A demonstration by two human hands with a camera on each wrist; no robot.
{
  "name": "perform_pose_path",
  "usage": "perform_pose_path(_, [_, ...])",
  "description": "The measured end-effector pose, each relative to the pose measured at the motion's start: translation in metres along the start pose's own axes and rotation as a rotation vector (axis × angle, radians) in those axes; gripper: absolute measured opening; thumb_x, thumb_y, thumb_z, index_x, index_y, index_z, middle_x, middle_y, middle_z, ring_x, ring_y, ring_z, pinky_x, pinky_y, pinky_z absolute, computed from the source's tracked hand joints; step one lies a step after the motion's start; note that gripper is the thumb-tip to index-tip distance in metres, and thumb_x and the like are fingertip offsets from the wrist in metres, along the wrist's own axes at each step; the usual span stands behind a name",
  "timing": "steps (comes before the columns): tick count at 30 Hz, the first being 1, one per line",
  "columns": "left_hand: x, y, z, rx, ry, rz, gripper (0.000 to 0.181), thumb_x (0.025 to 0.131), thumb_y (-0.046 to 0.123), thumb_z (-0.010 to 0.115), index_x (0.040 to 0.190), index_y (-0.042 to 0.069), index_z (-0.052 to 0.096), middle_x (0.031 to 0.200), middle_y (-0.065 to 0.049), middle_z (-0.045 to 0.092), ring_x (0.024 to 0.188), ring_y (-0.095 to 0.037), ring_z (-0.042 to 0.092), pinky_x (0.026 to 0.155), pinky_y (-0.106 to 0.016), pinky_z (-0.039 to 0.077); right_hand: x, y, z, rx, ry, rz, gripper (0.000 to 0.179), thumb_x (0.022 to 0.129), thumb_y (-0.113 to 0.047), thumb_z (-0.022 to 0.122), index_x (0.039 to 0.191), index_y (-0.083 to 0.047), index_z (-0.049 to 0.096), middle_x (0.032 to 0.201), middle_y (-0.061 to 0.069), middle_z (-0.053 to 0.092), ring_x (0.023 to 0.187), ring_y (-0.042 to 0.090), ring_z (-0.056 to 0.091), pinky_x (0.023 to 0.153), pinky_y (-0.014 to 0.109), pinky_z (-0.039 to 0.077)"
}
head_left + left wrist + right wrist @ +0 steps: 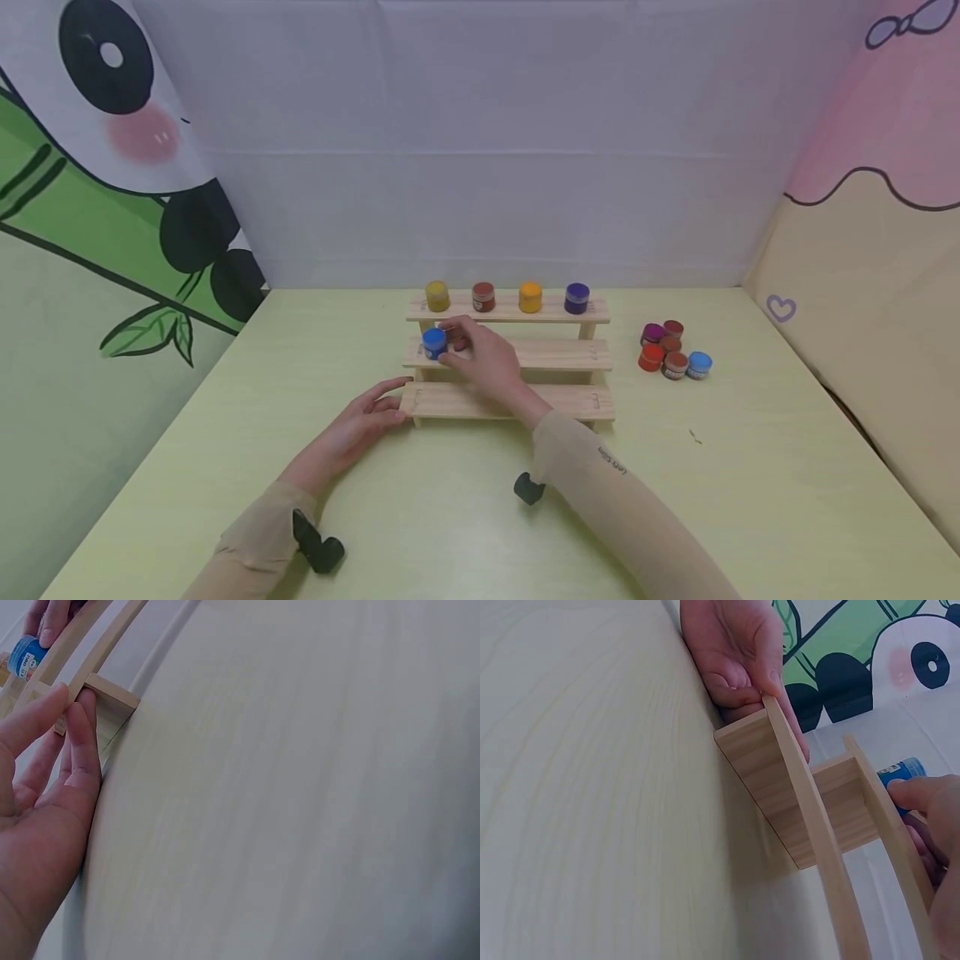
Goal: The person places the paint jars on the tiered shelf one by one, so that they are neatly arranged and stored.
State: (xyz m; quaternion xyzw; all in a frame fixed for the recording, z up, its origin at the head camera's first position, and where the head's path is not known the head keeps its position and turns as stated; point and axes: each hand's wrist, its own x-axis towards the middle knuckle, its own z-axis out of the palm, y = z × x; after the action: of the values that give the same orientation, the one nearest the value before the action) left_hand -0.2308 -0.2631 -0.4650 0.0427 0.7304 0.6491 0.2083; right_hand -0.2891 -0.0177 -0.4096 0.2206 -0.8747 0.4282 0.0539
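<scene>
A blue-lidded paint jar [434, 343] is at the left end of the middle shelf of a three-step wooden rack [562, 354]. My right hand [483, 360] reaches across the lowest shelf and holds this jar from its right side. In the right wrist view the thumb lies against the jar [901, 774], just beyond the shelf's edge. My left hand [367, 423] grips the left end of the lowest shelf; in the left wrist view its thumb and fingers [82, 750] close about the corner of the wood.
On the top shelf stand an olive jar [437, 297], a brown jar [483, 297], a yellow-orange jar [530, 297] and a dark blue jar [577, 298]. Right of the rack, several jars cluster on the table, among them a red jar [651, 357] and a light blue jar [699, 365].
</scene>
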Motion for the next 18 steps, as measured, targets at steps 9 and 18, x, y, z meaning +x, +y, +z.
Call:
perform_pose_path(9, [0.001,0.001,0.0,-0.004,0.015,-0.002,0.065,0.098,0.023,0.06,0.155,0.021,0.028,0.147,-0.014,0.049,0.123,-0.011,0.057,0.104,-0.024,0.039,0.001,0.0,-0.003,0.015,-0.014,-0.013,0.043,0.091,-0.032,0.071,0.132,-0.025,0.057,0.12,-0.006,0.07,0.103,0.01,0.065,0.094,0.034,0.049])
perform_pose_path(18, [0.001,-0.001,-0.001,0.022,-0.005,0.016,0.066,0.099,0.024,0.059,0.156,0.021,0.026,0.147,-0.014,0.049,0.124,-0.012,0.056,0.104,-0.023,0.04,-0.006,-0.003,-0.013,0.183,-0.082,0.02,0.05,0.091,-0.022,0.072,0.137,-0.018,0.052,0.131,0.001,0.063,0.112,0.017,0.063,0.101,0.035,0.049])
